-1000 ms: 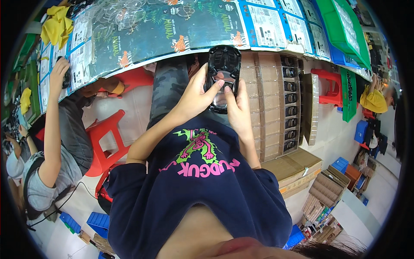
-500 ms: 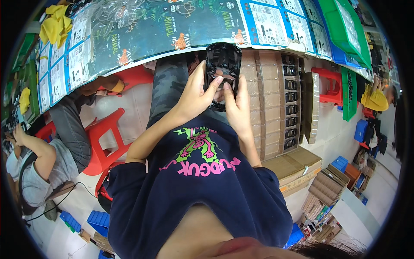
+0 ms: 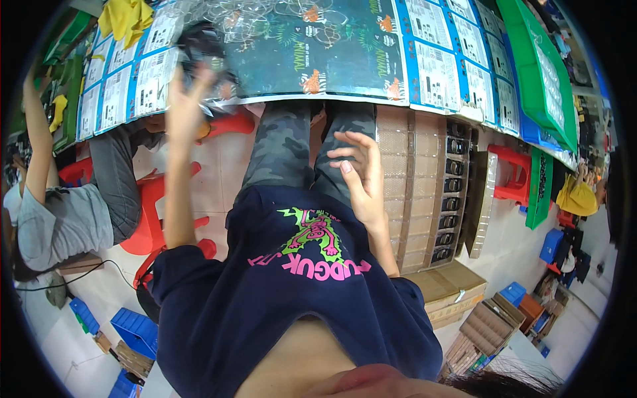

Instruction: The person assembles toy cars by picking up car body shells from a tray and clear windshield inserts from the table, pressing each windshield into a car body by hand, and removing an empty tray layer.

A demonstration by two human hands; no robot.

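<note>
My left hand (image 3: 186,99) reaches out over the left part of the table and is smeared by motion. At its fingers is a black plastic toy car body (image 3: 199,46), blurred as well, and the hand appears to grip its near end. Exactly how the fingers sit on it is hard to make out. My right hand (image 3: 358,169) hovers above my lap near the table's front edge, with fingers apart and loosely bent, holding nothing.
Clear plastic pieces (image 3: 245,20) lie at the table's far side, near a yellow cloth (image 3: 126,20). A green tray (image 3: 537,73) stands at the right. Beside my right leg is a divided carton (image 3: 424,186) holding several black parts. Another person (image 3: 66,219) sits at left.
The black toy car body has gone from between both hands to the table's left side with my left hand. My right hand has let go and stays near my lap.
</note>
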